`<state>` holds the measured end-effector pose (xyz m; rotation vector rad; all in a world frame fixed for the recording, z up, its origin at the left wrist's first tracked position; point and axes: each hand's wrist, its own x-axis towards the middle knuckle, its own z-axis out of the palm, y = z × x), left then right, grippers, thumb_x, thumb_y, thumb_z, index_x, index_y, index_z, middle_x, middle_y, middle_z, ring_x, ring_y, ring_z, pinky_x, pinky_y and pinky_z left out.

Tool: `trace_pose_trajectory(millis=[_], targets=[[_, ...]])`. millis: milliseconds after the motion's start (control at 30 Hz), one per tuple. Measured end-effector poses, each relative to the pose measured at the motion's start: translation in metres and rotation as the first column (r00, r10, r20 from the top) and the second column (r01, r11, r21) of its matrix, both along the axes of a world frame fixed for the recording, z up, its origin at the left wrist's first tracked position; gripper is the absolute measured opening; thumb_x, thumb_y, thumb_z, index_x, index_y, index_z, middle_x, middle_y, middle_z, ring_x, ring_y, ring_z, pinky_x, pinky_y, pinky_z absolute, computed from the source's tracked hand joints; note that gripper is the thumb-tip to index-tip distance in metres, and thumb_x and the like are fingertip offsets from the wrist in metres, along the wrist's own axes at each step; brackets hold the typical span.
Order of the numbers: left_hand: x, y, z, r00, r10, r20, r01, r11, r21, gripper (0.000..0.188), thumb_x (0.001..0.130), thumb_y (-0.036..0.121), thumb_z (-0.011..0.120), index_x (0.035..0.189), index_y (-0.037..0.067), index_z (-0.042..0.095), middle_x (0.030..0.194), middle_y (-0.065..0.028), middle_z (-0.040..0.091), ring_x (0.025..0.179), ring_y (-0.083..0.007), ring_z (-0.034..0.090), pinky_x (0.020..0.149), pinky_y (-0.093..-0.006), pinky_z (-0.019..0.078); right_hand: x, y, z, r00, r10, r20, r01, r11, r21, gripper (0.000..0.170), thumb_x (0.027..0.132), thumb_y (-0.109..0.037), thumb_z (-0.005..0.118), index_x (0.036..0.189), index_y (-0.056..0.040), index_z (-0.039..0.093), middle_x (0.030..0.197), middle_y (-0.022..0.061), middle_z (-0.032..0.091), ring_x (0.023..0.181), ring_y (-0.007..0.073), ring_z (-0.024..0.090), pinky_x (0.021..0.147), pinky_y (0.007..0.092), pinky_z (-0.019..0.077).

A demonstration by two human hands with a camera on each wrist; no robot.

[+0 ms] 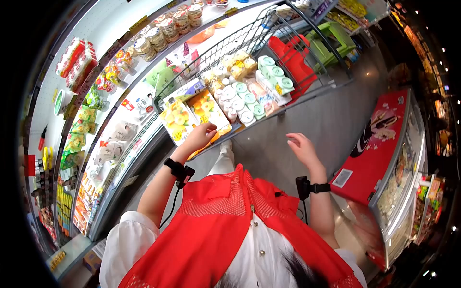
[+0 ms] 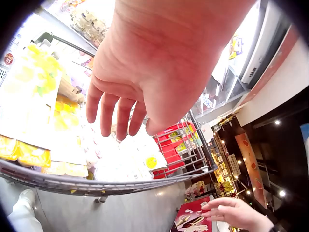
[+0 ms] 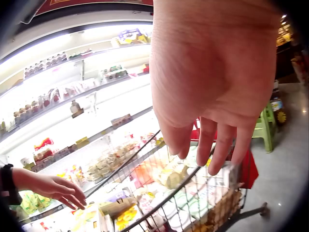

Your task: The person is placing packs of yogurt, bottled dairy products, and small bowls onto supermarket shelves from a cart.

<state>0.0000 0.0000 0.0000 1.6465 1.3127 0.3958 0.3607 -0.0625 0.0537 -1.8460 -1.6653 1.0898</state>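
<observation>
My left hand (image 1: pixel 199 138) hovers at the near corner of a wire shopping cart (image 2: pixel 120 187), beside boxes printed with yellow fruit (image 1: pixel 174 124). Its fingers are loosely bent with nothing between them; in the left wrist view the palm and fingers hang over the cart's goods. The right hand (image 1: pixel 303 150) is in the air near the cart's near side, fingers relaxed and holding nothing. Inside the cart are several tubs with pale green lids (image 1: pixel 249 103), white bottles and a bagged yellowish pack (image 1: pixel 238 65).
Chilled shelves with jars (image 1: pixel 156 41) and bagged goods (image 1: pixel 81 126) run along the left. A red-sided freezer case (image 1: pixel 372 139) stands to the right. Beyond the cart are a red object (image 1: pixel 295 60) and a green stool (image 3: pixel 263 128). Grey floor (image 1: pixel 261 146) lies beneath.
</observation>
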Motion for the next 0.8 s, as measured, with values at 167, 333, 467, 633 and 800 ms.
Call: trace_pose_trajectory(millis=[167,333,467,633,800], targets=[[0.017,0.055,-0.052,0.993,0.063,-0.101,-0.072,0.994,-0.084,0.033,0.084,0.028,0.053,0.099,0.000,0.061,0.096,-0.0173,0.063,0.089,-0.0295,0.061,0.079,-0.0360,0.0470,-0.047,0.090,0.014,0.979,0.199,-0.052,-0.187,0.966,0.181,0.024,0.079,-0.006,0.058,0.102,-0.0011,0.058,0.101,0.0118,0.057,0.084,0.0198,0.059,0.074,0.0305,0.0465],[0.056,0.091,-0.097,0.971,0.171,-0.167,-0.218,0.922,-0.321,0.040,0.079,0.035,0.054,0.097,0.000,0.061,0.090,-0.0188,0.064,0.085,-0.0306,0.062,0.078,-0.0358,0.0471,-0.044,0.120,0.007,0.966,0.227,-0.120,-0.215,0.971,0.104,0.024,0.079,-0.006,0.058,0.103,-0.0010,0.058,0.102,0.0122,0.057,0.085,0.0202,0.059,0.074,0.0299,0.0462],[0.081,0.107,-0.133,0.974,0.157,-0.161,-0.221,0.805,-0.550,0.043,0.078,0.037,0.053,0.092,-0.003,0.057,0.078,-0.0129,0.061,0.065,-0.0224,0.059,0.053,-0.0348,0.0481,-0.007,0.130,-0.006,0.974,0.177,-0.138,-0.175,0.984,0.023,0.025,0.080,-0.006,0.058,0.105,-0.0023,0.058,0.101,0.0102,0.057,0.085,0.0188,0.060,0.073,0.0289,0.0462],[0.100,0.101,-0.201,0.961,0.159,-0.225,-0.265,0.754,-0.601,0.054,0.072,0.041,0.058,0.085,-0.011,0.058,0.074,-0.0184,0.060,0.060,-0.0216,0.060,0.050,-0.0332,0.0483,0.039,0.158,-0.015,0.976,0.154,-0.154,-0.172,0.979,-0.112,0.024,0.080,-0.006,0.058,0.104,-0.0039,0.058,0.100,0.0086,0.058,0.085,0.0175,0.060,0.072,0.0281,0.0462],[0.136,0.090,-0.220,0.794,0.279,-0.540,-0.518,0.776,-0.360,0.057,0.068,0.036,0.065,0.096,-0.013,0.054,0.097,-0.0277,0.059,0.094,-0.0355,0.058,0.079,-0.0356,0.0478,0.085,0.198,-0.004,0.949,0.286,-0.132,-0.292,0.956,-0.027,0.024,0.080,-0.004,0.057,0.104,-0.0017,0.057,0.101,0.0097,0.057,0.086,0.0192,0.060,0.075,0.0291,0.0460]])
